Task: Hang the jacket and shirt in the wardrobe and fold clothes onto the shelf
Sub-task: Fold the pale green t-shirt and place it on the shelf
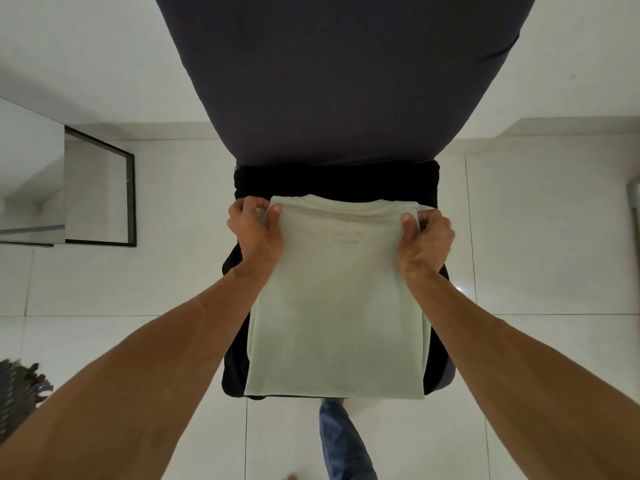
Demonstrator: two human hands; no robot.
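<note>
Bed (339,81), dark navy cover, filling centre frame toward 12 o'clock above white tiled floor (540,237). Pale green T-shirt (337,306), folded to narrow panel, held up at centre, hanging toward 6 o'clock in front of black garment (332,180) lying at bed's near edge. Left hand (254,230) at 9 o'clock of shirt, pinching top left corner, thumb on front face. Right hand (427,237) at 3 o'clock, pinching top right corner likewise. Black-framed mirror (98,188) at 9 o'clock of frame. Denim-clad leg (341,441) at 6 o'clock. Dark patterned item (19,393) at 8 o'clock, unidentifiable.
</note>
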